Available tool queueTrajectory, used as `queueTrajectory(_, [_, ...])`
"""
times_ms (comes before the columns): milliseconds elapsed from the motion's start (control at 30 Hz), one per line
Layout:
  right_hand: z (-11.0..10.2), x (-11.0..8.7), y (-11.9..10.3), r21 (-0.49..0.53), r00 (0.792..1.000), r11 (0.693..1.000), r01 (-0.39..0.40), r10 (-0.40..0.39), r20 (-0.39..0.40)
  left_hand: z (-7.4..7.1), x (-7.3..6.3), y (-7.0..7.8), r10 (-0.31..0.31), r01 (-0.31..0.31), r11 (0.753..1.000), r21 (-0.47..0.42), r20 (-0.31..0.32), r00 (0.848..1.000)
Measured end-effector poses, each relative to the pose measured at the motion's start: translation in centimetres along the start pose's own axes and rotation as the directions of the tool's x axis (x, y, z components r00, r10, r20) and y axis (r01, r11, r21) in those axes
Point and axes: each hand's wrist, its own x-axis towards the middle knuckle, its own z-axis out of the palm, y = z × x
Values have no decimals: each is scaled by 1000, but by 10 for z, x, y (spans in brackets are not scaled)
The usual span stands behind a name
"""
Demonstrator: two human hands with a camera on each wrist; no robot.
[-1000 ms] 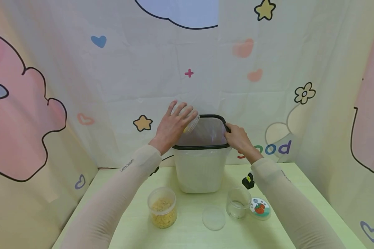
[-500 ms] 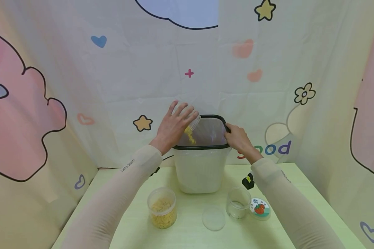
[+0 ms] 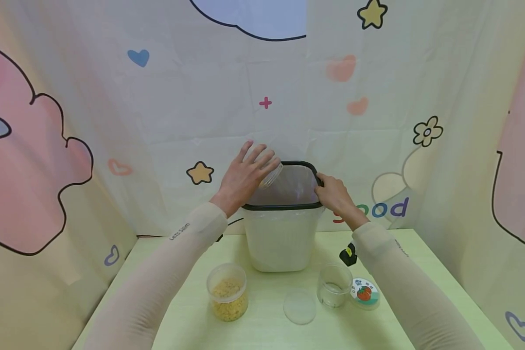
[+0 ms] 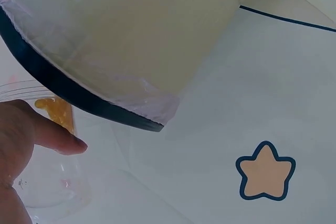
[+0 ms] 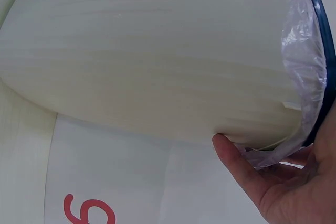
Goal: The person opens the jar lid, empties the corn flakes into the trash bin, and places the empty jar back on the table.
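My left hand [image 3: 242, 179] grips a clear plastic jar [image 3: 271, 176], tipped with its mouth over the white trash bin [image 3: 281, 240]. In the left wrist view, my thumb lies along the jar [image 4: 60, 182], and some yellow-orange food [image 4: 55, 111] clings inside near its mouth. The bin has a black rim [image 3: 284, 207] and a thin plastic liner [image 5: 304, 51]. My right hand [image 3: 334, 194] holds the bin's rim at its right side, the thumb against the outer wall in the right wrist view. The inside bottom of the bin is hidden.
On the table [image 3: 271, 335], a clear tub of yellow crumbly food [image 3: 229, 296] stands front left. A translucent lid [image 3: 299, 307], a clear tub [image 3: 334, 287] and a round lid with a tomato picture [image 3: 365, 293] lie to the right. A small black object [image 3: 348, 254] is behind them.
Yellow food slid out of the tilted jar and dropped into the bin; now little shows at the jar's mouth. My left hand has barely shifted, and the right hand stays on the rim.
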Motion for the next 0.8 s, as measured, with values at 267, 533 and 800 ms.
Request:
queueTrajectory(267, [0, -1, 0, -6, 1000, 1000, -4, 4, 0, -1, -1, -2, 46, -47, 996, 82, 13, 999])
queueTrajectory(533, [0, 0, 0, -3, 1000, 1000, -3, 3, -1, -2, 0, -3, 79, -80, 988, 129, 13, 997])
queueTrajectory(800, [0, 0, 0, 1, 1000, 1000, -5, 5, 2, -2, 0, -5, 112, -113, 979, 169, 14, 994])
